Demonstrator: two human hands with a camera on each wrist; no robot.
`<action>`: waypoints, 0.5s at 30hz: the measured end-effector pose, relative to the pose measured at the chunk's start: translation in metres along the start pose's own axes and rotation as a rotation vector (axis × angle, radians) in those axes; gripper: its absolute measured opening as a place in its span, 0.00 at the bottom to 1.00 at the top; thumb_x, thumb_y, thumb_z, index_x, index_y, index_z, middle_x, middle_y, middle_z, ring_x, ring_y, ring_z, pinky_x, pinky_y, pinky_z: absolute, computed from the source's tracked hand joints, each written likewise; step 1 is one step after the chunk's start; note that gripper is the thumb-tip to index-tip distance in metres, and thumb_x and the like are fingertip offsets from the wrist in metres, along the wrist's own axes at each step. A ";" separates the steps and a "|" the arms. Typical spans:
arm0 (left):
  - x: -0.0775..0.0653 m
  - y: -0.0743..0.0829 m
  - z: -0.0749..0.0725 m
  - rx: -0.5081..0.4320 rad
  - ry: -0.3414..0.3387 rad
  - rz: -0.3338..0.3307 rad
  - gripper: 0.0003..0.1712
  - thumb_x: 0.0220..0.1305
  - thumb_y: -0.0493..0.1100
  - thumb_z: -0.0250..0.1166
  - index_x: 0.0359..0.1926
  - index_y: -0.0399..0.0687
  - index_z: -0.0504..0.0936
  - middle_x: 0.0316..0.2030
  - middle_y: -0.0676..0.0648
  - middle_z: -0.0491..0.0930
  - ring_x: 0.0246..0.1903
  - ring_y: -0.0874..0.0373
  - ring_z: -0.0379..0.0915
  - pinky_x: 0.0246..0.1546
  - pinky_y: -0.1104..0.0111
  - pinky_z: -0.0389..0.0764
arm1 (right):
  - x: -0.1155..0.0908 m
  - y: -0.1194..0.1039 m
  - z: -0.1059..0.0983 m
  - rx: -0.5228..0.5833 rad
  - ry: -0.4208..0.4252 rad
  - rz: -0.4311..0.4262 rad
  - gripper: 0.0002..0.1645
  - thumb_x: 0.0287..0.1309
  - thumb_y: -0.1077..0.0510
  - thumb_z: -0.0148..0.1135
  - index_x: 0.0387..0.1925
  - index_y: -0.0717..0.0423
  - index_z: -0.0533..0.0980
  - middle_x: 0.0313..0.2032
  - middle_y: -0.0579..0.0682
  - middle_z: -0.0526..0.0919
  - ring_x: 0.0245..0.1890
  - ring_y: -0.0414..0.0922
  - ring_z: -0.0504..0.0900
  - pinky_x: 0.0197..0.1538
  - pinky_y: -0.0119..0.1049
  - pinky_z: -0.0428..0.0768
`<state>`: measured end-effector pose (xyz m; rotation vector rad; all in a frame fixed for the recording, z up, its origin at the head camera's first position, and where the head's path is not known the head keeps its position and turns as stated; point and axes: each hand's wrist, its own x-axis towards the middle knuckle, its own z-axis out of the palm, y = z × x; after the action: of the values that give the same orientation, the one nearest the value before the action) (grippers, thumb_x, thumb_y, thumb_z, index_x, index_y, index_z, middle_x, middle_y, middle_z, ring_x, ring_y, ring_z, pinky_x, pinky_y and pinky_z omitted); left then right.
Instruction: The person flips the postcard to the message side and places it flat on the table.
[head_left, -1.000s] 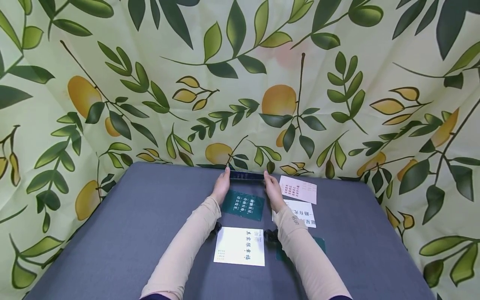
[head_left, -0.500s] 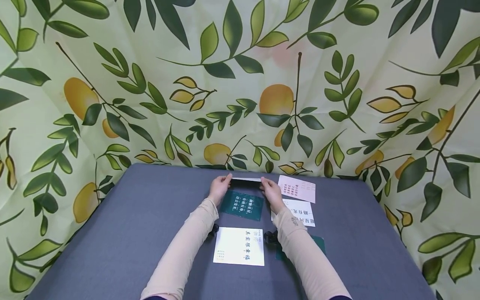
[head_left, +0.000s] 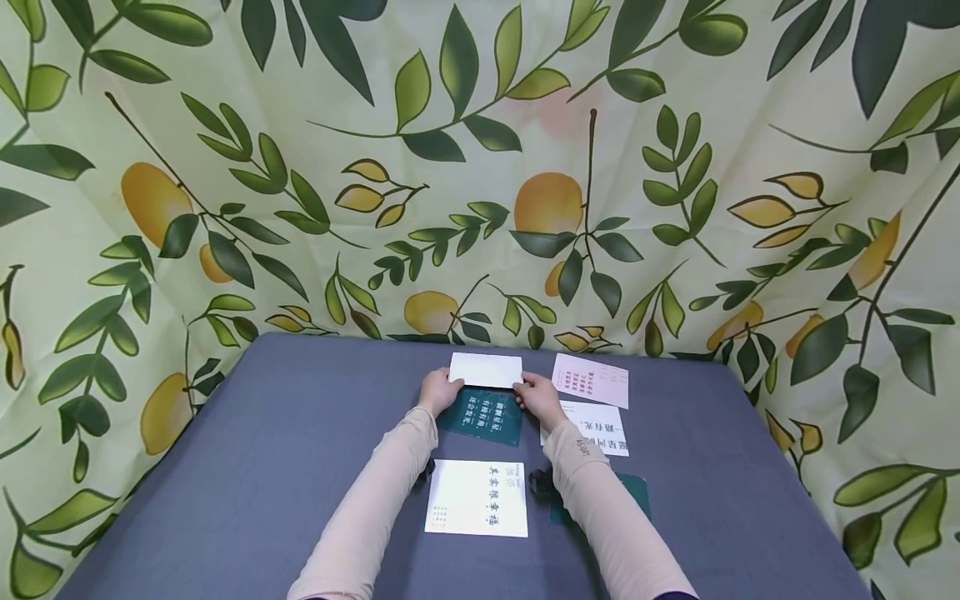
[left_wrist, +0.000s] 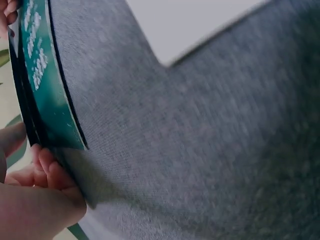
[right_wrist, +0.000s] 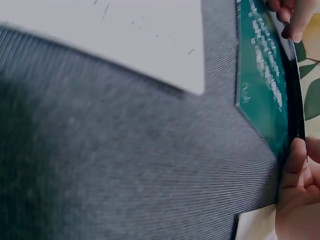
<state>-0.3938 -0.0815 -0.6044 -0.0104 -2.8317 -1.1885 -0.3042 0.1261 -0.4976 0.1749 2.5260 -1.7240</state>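
Note:
A white card [head_left: 486, 369] is held up at the far side of the table. My left hand [head_left: 440, 392] pinches its left end between thumb and fingers, and my right hand [head_left: 538, 397] pinches the right end. In both wrist views the card appears nearly edge-on, as a thin dark strip. A dark green card [head_left: 482, 419] with white writing lies on the table just below it, its far part hidden by the held card. Nearer the front, between my forearms, lies a white card with dark writing [head_left: 476, 500].
On the grey table [head_left: 300, 433], a pink card [head_left: 596, 382] and a white lettered card [head_left: 592, 421] lie right of my right hand. Another green card [head_left: 636, 493] is partly covered by the right forearm. A leaf-and-fruit patterned cloth [head_left: 360, 275] hangs behind the table.
The held card has turned from a dark, narrow strip to showing its white face. Both hands have come slightly nearer and changed their hold at its ends. The lying cards have stayed put.

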 end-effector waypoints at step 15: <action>-0.048 0.059 -0.053 -0.133 -0.003 -0.101 0.20 0.56 0.42 0.64 0.49 0.38 0.79 0.44 0.39 0.81 0.39 0.50 0.75 0.43 0.60 0.77 | -0.004 0.001 0.000 -0.194 -0.005 -0.058 0.30 0.62 0.58 0.56 0.64 0.63 0.64 0.21 0.48 0.73 0.22 0.38 0.75 0.35 0.32 0.77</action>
<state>-0.3410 -0.0776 -0.5285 0.1256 -2.7801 -1.3968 -0.3001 0.1260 -0.4984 0.0848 2.6993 -1.4825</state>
